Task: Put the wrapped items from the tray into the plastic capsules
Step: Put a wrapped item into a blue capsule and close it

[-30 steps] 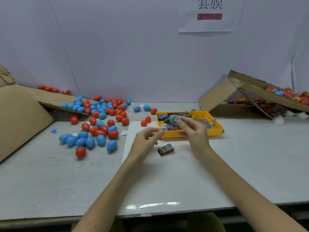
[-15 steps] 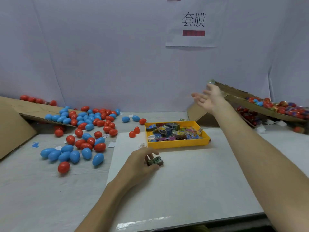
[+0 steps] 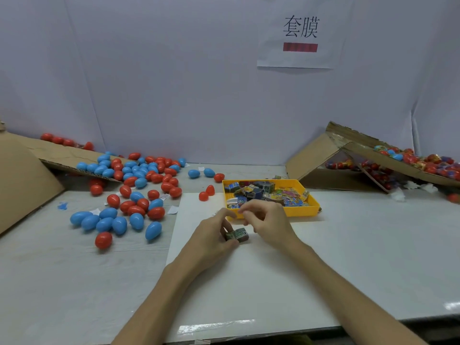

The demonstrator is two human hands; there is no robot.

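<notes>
Two bare hands meet over a white sheet point(image 3: 249, 282) spread on the tabletop point(image 3: 74, 282), just in front of a yellow tray point(image 3: 298, 211). The left hand point(image 3: 211, 236) pinches one wrapped item point(image 3: 238, 235), a small dark green block, between thumb and curled fingers point(image 3: 224, 213); the block sits low on or just above the sheet, and I cannot tell whether it touches it. The right hand point(image 3: 270, 224) hovers just beside that block, its fingers point(image 3: 258, 205) curled inward over the tray's near wall. Whether they pinch anything, I cannot tell.

More wrapped items point(image 3: 258, 192) in blue, yellow and dark wrappers are heaped inside the tray. To the left, many blue and red capsules point(image 3: 139, 185) lie scattered across the tabletop, some spilling off a tilted cardboard flap point(image 3: 57, 153). Two red capsule pieces point(image 3: 206, 193) stand apart between that scatter and the tray, at the sheet's far edge. On the right, a leaning cardboard box point(image 3: 316, 155) carries a pile of foil-covered capsules point(image 3: 435, 163). A paper sign point(image 3: 301, 33) with two printed characters and a red bar hangs on the pale wall behind.
</notes>
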